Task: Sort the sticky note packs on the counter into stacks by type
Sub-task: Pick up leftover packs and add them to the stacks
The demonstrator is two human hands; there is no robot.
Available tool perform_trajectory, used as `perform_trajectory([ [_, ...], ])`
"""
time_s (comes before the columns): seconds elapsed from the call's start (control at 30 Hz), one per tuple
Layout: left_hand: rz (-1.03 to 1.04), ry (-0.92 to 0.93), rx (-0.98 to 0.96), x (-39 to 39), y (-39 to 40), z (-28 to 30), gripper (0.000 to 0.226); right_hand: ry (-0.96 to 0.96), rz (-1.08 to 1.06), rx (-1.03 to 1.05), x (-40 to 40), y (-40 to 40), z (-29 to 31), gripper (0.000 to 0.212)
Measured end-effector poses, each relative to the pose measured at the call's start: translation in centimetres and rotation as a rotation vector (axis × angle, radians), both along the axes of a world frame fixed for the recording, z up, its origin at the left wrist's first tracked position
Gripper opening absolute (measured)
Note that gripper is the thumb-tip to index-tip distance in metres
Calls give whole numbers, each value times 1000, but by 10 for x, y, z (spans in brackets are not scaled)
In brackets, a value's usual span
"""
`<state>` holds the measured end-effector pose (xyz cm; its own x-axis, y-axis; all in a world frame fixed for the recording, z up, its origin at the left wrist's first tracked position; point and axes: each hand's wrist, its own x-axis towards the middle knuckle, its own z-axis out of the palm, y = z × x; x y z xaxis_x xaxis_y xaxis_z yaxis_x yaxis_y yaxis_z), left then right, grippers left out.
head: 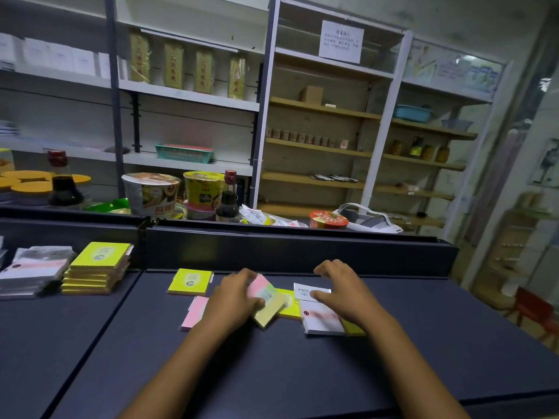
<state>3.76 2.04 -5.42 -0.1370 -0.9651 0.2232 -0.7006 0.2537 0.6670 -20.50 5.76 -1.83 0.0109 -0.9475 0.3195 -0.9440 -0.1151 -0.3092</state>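
My left hand (234,300) grips a multicolour pack (267,300) with pink, green and yellow bands, tilted above the dark counter (272,373). My right hand (341,293) rests with fingers spread on a white-wrapped pack (320,320), thumb on its label. A yellow pack (289,303) lies between the hands, partly covered. A pink pack (195,313) lies left of my left hand, a single yellow pack (190,281) behind it. At the far left stand a stack of yellow packs (98,269) and a stack of clear-wrapped packs (33,273).
A raised dark ledge (296,249) runs along the counter's back. Behind it stand instant noodle cups (151,193), soy sauce bottles (227,201) and a red bowl (329,219). Shelving fills the background. A red stool (535,309) is at the right.
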Motion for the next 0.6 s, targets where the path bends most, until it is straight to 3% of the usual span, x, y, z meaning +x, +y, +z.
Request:
perform_trajectory([
  [0.13,-17,328,-39,12,-2,5,36,-13,21,-9,9,-12,5,44],
  [0.37,-56,950,1,40,-7,15,32,-22,61,10,28,-27,7,42],
  [0.6,-54,1185,-60,56,-13,22,39,13,122,105,40,-34,7,48],
])
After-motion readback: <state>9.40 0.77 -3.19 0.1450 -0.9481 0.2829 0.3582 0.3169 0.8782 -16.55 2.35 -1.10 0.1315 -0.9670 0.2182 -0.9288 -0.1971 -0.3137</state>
